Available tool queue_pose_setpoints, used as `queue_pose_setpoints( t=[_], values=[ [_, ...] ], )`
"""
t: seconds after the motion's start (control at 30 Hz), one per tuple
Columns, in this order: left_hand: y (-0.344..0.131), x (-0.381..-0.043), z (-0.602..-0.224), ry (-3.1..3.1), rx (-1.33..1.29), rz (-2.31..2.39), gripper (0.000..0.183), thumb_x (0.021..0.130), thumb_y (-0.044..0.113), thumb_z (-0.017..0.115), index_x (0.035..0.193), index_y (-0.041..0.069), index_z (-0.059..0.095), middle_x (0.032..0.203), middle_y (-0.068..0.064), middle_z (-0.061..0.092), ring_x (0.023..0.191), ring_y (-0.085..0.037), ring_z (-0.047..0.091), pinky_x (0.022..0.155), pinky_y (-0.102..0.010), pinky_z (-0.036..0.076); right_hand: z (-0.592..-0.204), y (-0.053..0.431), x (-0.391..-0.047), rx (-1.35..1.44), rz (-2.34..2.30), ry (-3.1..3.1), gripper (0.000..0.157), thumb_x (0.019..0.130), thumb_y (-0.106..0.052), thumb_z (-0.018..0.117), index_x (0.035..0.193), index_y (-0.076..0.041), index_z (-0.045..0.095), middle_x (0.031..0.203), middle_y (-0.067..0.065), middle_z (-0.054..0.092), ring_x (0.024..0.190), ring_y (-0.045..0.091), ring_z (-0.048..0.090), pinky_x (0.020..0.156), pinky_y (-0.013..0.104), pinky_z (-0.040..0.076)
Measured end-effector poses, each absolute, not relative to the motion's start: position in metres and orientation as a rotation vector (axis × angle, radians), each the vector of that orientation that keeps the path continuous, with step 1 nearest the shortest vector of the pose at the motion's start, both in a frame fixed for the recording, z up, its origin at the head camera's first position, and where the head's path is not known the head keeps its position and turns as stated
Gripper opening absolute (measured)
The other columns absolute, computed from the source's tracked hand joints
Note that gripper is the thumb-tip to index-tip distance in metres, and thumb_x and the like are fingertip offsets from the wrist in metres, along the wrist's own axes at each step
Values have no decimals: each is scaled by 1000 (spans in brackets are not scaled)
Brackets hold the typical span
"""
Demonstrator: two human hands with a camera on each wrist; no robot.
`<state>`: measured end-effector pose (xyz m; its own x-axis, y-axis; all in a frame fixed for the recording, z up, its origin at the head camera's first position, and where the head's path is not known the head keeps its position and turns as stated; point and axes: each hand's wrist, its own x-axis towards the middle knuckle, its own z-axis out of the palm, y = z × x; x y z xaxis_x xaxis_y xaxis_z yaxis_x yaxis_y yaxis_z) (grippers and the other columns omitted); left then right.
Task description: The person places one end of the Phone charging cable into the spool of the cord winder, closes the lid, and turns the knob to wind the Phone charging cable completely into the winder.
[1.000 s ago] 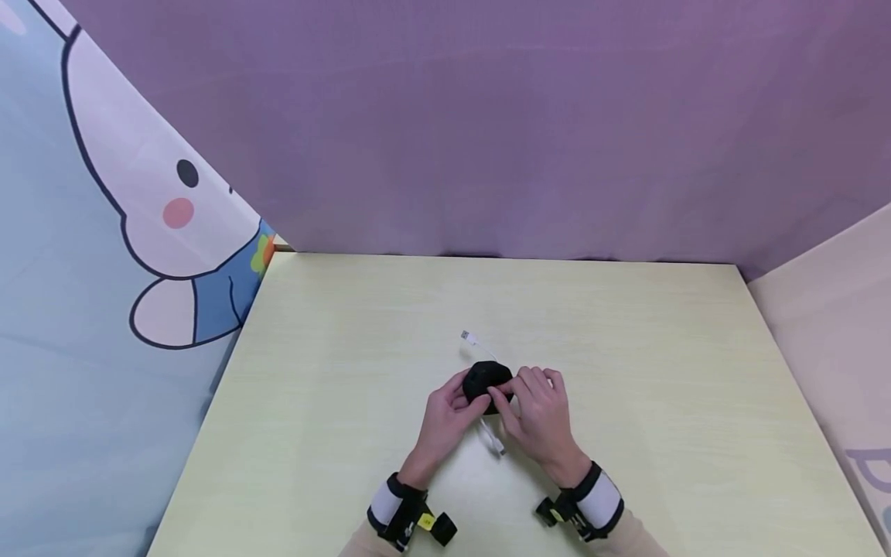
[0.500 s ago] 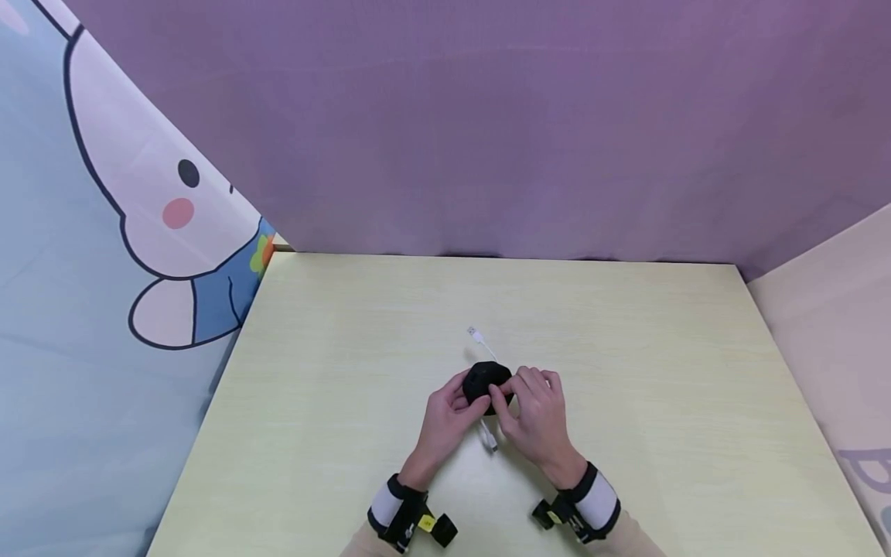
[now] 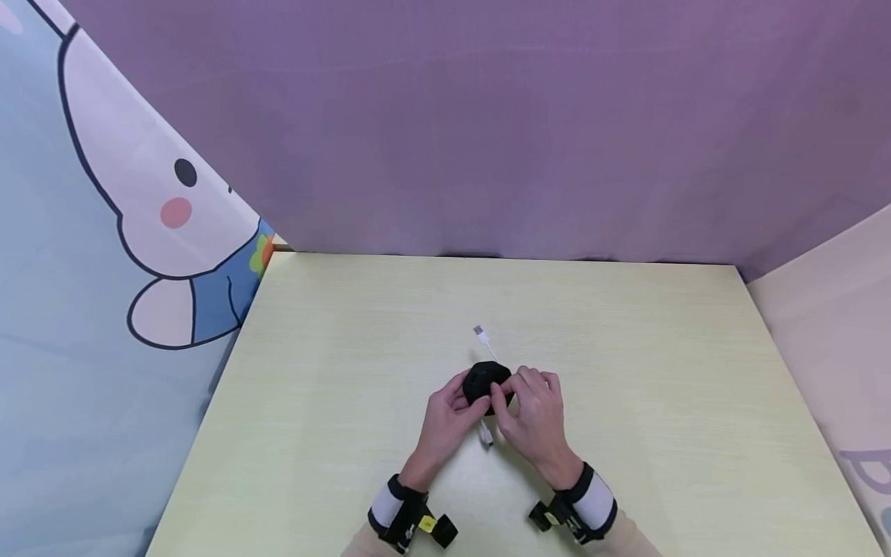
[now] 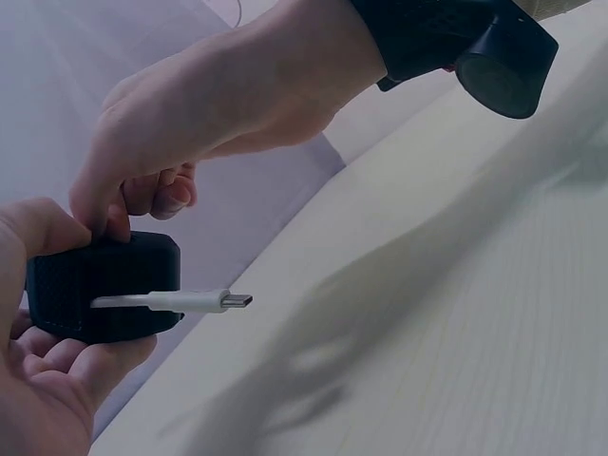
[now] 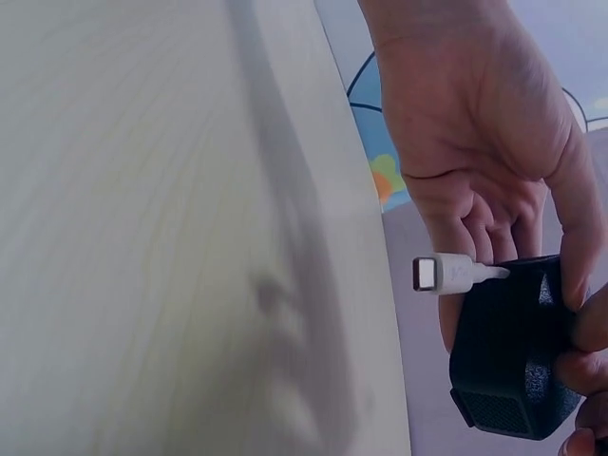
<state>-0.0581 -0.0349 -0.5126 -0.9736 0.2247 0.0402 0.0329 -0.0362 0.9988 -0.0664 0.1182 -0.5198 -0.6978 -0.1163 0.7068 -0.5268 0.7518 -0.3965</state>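
A black, rounded, palm-sized cable case [image 3: 483,379] is held up between both hands over the table. My left hand [image 3: 444,419] grips its left side, with the thumb on top and fingers [image 4: 71,366] underneath. The right hand [image 3: 536,418] pinches the case's right edge between thumb and fingers. A white USB cable comes out of the case at both ends. Its flat USB plug [image 3: 480,334] points away from me, while the USB-C plug [image 4: 204,301] sticks out on the near side. Part of the case is hidden behind the fingers.
Under the hands lies a pale wood-grain table [image 3: 362,333]. A purple cloth [image 3: 487,139] hangs behind its far edge. To the left is a light-blue cloth [image 3: 63,433] with a cartoon figure, and a pale cloth [image 3: 828,309] hangs at the right.
The far plug has swung slightly right and the near plug slightly left. My right hand has shifted a little left, and the left hand keeps its hold.
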Motion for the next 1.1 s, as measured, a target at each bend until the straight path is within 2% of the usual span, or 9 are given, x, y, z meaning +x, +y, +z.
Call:
queue_pose_setpoints(
  t=[0.2,0.43,0.73,1.1],
  values=[
    [-33,-60,-526,2059,282,2193,50,88,12,64,133,-2,50,112,-22,65,95,-20,66,80,-27,54,-520,117,-65,450,810,-2275,23,81,-16,62,60,-13,52,58,1,47,57,15,45,69,39,38],
    [-33,-55,-503,2053,291,2174,49,88,6,63,132,-8,48,110,-27,64,94,-23,65,79,-27,54,-520,117,-65,409,840,-2296,23,81,-15,61,59,-14,52,58,0,47,58,14,47,69,38,37],
    [-33,-54,-500,2050,290,2174,50,87,7,64,132,-7,48,111,-26,64,96,-24,65,80,-27,54,-519,114,-63,359,899,-2323,24,81,-13,61,59,-14,51,58,-1,48,58,19,51,69,39,37],
    [-32,-54,-502,2076,303,2169,49,87,6,63,132,-8,48,109,-27,65,94,-24,65,79,-27,54,-518,113,-62,312,917,-2334,24,80,-12,61,59,-14,51,58,0,51,58,19,52,68,39,37]
  ],
)
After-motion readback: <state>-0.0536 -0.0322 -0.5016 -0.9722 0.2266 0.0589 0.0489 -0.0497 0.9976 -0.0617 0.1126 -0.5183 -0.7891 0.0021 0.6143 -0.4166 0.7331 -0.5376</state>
